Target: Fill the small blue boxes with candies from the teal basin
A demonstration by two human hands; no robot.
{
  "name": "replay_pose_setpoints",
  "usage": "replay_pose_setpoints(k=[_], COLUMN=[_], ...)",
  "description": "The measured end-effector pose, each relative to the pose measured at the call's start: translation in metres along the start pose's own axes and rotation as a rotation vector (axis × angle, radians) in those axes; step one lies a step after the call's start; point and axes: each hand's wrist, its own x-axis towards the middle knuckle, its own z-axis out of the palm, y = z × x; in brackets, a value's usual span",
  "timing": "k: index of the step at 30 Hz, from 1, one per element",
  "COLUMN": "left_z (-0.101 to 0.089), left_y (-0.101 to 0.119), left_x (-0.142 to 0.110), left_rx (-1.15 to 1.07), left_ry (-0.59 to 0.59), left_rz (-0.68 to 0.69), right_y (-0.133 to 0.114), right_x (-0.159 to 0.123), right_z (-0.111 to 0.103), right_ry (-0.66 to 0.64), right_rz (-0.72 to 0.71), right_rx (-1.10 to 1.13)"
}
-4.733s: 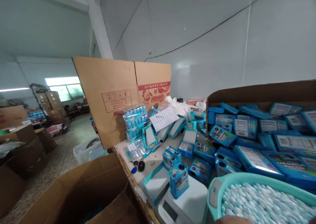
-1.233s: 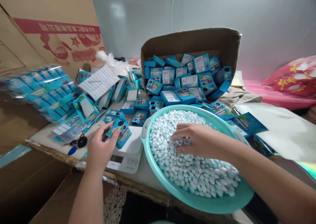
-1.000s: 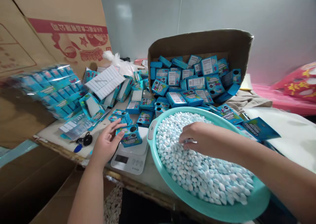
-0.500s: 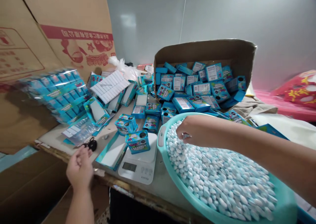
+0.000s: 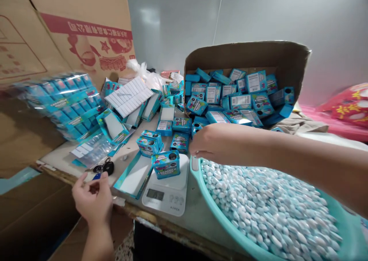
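My right hand (image 5: 202, 141) is closed, its fingers curled down over the left rim of a turquoise basin (image 5: 211, 209). Whatever its fingers hold is hidden. Small white and pale-blue candies (image 5: 267, 211) fill the basin. Left of it, a blue candy box (image 5: 166, 164) stands upright on a white kitchen scale (image 5: 164, 199); a dark round opening shows on its top. My left hand (image 5: 93, 199) hovers at the table edge, thumb and fingers apart with nothing visible between them, close to black keys or fobs (image 5: 107, 167) with a blue piece.
A tilted carton (image 5: 244, 55) full of blue boxes stands behind the basin. Beside the scale lies a shallow blue tray (image 5: 133, 176), with small boxes (image 5: 148, 142) behind it. Plastic-wrapped packs (image 5: 69, 103) lean at left against a big carton (image 5: 97, 7).
My right hand has moved left, from over the candies to the basin's rim. My left hand's fingers have spread apart. The view has shifted slightly.
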Motion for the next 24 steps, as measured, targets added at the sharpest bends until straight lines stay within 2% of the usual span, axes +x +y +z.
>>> replay_pose_setpoints(k=[4,7,10,13,17,24], left_z=[-0.002,-0.003,-0.004,-0.004,-0.005,-0.003], left_y=[0.003,0.005,0.007,0.008,0.007,0.005], left_x=[0.001,0.001,-0.001,-0.002,-0.002,-0.001], left_rx=[0.061,0.072,0.129,0.135,0.11,0.102], left_ry=[-0.095,-0.113,-0.101,-0.105,-0.122,-0.115], left_rz=[0.025,0.002,0.011,0.04,0.029,-0.008], right_y=[-0.014,-0.014,-0.012,-0.012,-0.014,-0.013], right_x=[0.046,0.065,0.07,0.065,0.059,0.059], right_z=[-0.002,0.012,0.022,0.02,0.011,0.01], right_ry=[-0.051,-0.054,-0.04,-0.031,-0.109,-0.122], right_rz=[-0.235,-0.274,-0.329,-0.285,-0.165,-0.191], right_rx=[-0.262,-0.374,-0.374,-0.324,-0.243,-0.21])
